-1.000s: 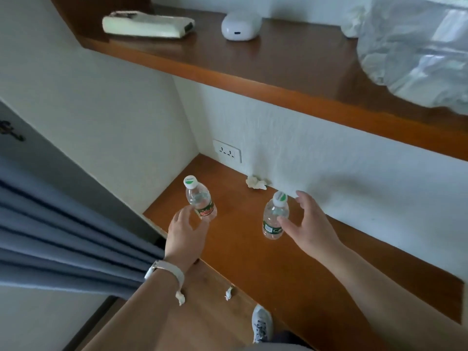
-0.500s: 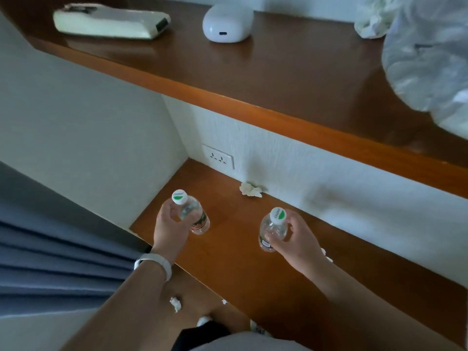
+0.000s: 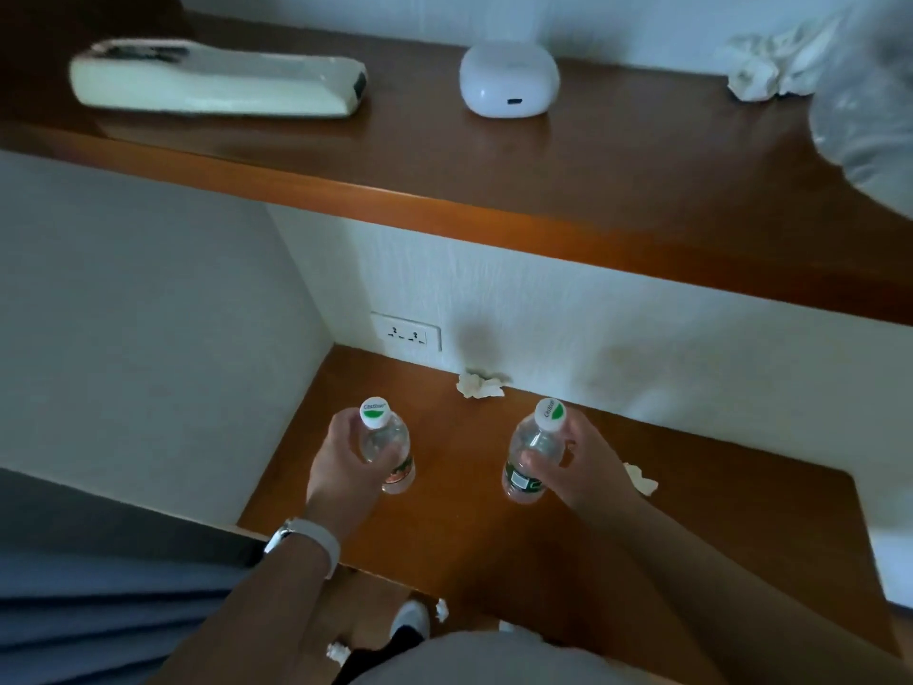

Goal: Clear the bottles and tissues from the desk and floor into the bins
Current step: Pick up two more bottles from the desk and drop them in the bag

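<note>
Two small clear water bottles with white and green caps are over the lower wooden desk [image 3: 691, 536]. My left hand [image 3: 341, 462] grips the left bottle [image 3: 390, 447], which has a red label. My right hand [image 3: 583, 462] grips the right bottle [image 3: 536, 447], which has a green label and tilts slightly. A crumpled tissue [image 3: 479, 385] lies by the wall between the bottles. Another tissue [image 3: 640, 479] shows just behind my right hand. Small tissue scraps [image 3: 338, 652] [image 3: 441, 609] lie on the floor by my shoe. A further crumpled tissue [image 3: 761, 74] sits on the upper shelf.
The upper wooden shelf [image 3: 494, 190] overhangs the desk and carries a long white device [image 3: 217, 81], a rounded white gadget [image 3: 509, 79] and a clear plastic bag [image 3: 869, 116]. A wall socket [image 3: 405, 331] sits at desk level. Blue curtain [image 3: 99, 620] hangs at lower left.
Both hands reached the bottles and closed round them. The bottles now appear slightly raised, and the camera has moved closer and tilted upward.
</note>
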`<state>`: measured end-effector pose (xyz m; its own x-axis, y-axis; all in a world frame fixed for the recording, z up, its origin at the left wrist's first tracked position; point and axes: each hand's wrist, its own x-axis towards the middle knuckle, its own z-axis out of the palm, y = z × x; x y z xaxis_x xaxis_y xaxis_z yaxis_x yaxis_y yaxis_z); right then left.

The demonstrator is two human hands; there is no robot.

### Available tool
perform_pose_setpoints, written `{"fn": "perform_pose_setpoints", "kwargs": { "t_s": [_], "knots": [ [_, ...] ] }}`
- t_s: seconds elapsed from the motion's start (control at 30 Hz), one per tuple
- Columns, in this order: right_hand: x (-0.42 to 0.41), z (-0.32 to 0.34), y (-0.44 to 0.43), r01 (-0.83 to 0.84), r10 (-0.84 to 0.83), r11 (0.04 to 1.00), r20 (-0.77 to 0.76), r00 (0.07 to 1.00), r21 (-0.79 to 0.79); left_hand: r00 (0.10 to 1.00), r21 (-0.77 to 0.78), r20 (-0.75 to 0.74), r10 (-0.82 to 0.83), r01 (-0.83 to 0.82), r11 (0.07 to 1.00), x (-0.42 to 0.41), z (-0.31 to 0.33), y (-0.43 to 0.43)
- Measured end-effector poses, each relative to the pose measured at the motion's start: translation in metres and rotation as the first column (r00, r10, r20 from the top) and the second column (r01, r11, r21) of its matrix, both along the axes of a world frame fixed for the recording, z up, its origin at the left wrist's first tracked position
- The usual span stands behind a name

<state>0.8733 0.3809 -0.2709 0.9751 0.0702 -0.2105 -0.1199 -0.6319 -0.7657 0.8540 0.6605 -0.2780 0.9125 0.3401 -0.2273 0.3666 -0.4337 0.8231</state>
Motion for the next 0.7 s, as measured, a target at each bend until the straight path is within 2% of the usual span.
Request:
{"fn": "perform_pose_setpoints", "kwargs": {
  "t_s": [0.17, 0.33, 0.5, 0.7],
  "knots": [
    [-0.019, 0.019, 0.036, 0.102, -0.102, 0.995, 0.019, 0.995, -0.007, 0.972, 0.050, 0.046, -0.232, 0.229, 0.972, 0.015, -0.007, 0.027],
    [-0.047, 0.035, 0.065, 0.241, -0.241, 0.970, -0.006, 0.971, 0.029, 0.914, 0.017, 0.107, -0.392, 0.392, 0.920, 0.027, -0.013, 0.044],
    [-0.075, 0.041, 0.079, 0.352, -0.351, 0.936, -0.027, 0.936, 0.021, 0.865, -0.047, 0.143, -0.482, 0.492, 0.869, 0.031, -0.001, 0.037],
    [-0.115, 0.052, 0.072, 0.476, -0.477, 0.879, 0.019, 0.879, 0.031, 0.807, -0.093, 0.111, -0.580, 0.590, 0.802, 0.021, 0.010, 0.010]
  ]
}}
